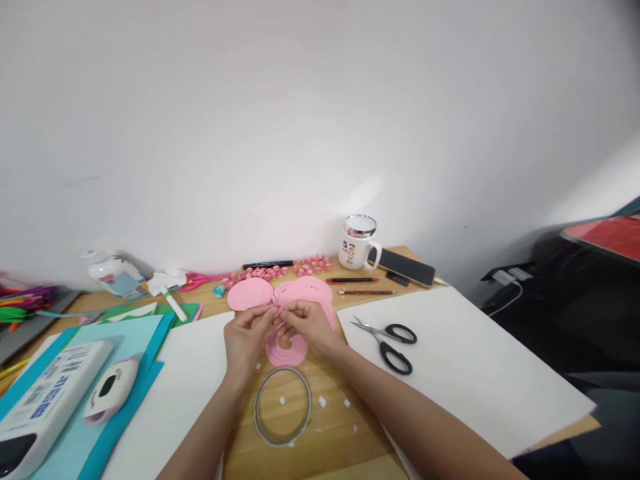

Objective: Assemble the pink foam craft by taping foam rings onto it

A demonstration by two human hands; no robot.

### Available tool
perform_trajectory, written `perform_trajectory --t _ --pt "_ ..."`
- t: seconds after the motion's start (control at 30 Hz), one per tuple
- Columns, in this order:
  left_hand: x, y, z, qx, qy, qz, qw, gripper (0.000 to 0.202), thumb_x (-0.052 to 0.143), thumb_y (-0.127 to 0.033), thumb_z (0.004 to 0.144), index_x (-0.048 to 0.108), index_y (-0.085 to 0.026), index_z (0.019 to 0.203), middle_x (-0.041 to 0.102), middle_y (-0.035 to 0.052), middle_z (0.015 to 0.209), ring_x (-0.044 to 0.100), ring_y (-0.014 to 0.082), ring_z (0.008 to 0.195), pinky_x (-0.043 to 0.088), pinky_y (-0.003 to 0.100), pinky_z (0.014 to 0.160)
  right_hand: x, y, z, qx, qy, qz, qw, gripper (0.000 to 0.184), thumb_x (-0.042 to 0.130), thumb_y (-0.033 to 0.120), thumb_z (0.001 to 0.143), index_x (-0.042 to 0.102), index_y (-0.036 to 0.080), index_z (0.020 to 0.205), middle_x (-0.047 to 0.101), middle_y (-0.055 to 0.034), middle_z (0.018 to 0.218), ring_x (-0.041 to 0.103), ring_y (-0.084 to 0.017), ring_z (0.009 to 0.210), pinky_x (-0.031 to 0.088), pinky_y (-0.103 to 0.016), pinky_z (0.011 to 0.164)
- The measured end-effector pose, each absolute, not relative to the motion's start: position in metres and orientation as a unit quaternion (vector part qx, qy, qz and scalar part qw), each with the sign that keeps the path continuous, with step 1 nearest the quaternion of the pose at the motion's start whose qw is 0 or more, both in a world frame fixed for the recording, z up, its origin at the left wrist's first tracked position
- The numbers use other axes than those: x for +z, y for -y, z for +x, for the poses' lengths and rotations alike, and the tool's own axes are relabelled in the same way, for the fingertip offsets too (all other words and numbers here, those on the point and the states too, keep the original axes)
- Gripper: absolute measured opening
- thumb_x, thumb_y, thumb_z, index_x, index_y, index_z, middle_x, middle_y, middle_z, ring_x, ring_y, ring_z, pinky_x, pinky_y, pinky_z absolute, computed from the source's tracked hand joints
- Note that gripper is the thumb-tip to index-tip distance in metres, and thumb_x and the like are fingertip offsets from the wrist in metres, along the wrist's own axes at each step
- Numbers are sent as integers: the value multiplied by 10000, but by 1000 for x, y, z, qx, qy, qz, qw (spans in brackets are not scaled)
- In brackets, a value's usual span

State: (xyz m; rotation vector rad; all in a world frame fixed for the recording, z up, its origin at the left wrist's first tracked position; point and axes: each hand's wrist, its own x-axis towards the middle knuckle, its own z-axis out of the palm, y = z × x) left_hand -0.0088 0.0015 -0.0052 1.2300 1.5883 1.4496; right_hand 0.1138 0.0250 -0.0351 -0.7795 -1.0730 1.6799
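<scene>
Above a wooden tabletop (340, 452), just beyond a round, hollow roll of tape (257, 408), my left hand (247, 335) and my right hand (311, 325) are meeting fingertip to fingertip, both pinching a small piece of pink paper (278, 309). Thumbs and forefingers are closing on it from either side, seemingly because something so slight is needing two steadying grips; my fingers are hiding its shape, and I cannot tell whether it is joining the curled, ring-cut pink paper (288, 357) lying between my hands and the roll. Farther beyond the roll, flat pink paper discs (250, 294) are resting near small, crumpled-looking pink paper bits (265, 273), perhaps grouped there to leave the near space to my hands. To the roll's right, black-handled metal scissors (384, 332) are lying open on a large white paper sheet (465, 367), likely for an easy reach by my right hand. Tiny white squares (323, 402) are dotting the wood inside and around the roll. Beyond it to the right, a white lidded mug with printed lettering (353, 251) is standing beside a dark-screened phone (407, 267), both probably set back from my elbows.
</scene>
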Motion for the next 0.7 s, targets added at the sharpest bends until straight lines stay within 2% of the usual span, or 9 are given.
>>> perform_trajectory --t 0.23,0.53,0.7 --pt "1 1 -6 557 -603 461 336 142 718 -258 566 710 -156 666 704 27 639 632 167 628 496 235 619 -36 -26 114 695 420 -323 487 317 694 411 615 616 113 689 666 -46 629 601 -112 462 492 -227 475" --pt "-7 -2 -10 550 -590 505 307 184 707 -308 581 713 -171 704 706 44 719 636 210 727 497 303 720 -32 -25 114 696 414 -329 485 333 696 428 599 615 113 674 659 -43 604 596 -111 448 486 -220 459" --pt "-10 -2 -11 549 -582 528 285 167 700 -313 593 711 -183 697 701 44 741 629 210 753 482 304 747 -32 -25 115 695 419 -328 484 336 694 431 598 611 113 668 647 -32 563 595 -114 440 485 -220 456"
